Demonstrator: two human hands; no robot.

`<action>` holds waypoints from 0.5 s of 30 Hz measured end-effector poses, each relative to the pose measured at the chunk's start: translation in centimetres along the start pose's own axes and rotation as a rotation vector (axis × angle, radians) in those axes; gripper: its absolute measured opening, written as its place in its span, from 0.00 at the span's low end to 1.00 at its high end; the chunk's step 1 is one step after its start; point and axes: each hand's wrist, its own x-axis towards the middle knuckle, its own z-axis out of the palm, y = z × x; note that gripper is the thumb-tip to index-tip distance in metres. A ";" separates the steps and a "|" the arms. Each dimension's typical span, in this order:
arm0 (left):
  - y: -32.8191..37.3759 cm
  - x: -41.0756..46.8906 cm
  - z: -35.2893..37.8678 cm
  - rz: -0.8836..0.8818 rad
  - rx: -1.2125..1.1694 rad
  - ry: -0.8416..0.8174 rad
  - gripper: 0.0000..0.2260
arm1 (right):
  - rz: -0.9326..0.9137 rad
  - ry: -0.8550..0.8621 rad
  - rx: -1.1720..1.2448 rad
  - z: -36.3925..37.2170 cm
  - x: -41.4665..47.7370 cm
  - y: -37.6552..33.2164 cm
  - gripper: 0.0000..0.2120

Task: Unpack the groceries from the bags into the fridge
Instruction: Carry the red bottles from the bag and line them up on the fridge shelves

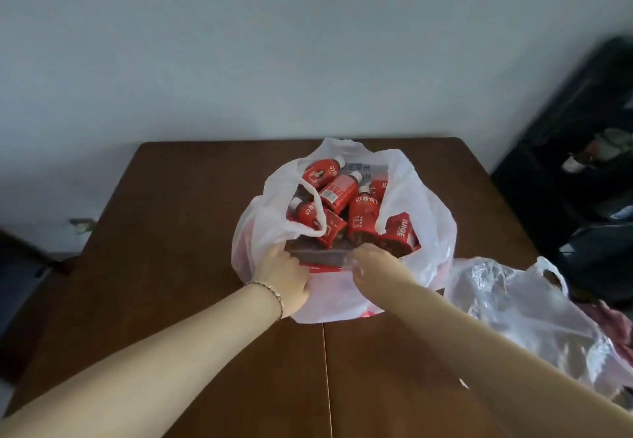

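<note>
A white plastic bag [428, 228] stands open on the brown wooden table [171, 232], filled with several red-labelled juice bottles [363, 218] with white caps. My left hand [286, 275] grips the bag's near rim on the left. My right hand [371, 263] pinches the same near rim further right, pulling the plastic toward me. A dark flat item [318, 256] lies just inside the rim between my hands. A second, crumpled clear plastic bag [527, 314] lies on the table to the right; something pink shows in it.
The table stands against a pale wall [274, 43]. Dark bags or luggage [582, 170] pile up at the right beside the table. A dark object [20, 283] sits low at the left edge.
</note>
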 end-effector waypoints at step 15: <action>-1.3 -1.8 2.1 0.034 -0.118 0.160 0.16 | 0.170 -0.360 0.047 6.1 5.7 2.0 0.38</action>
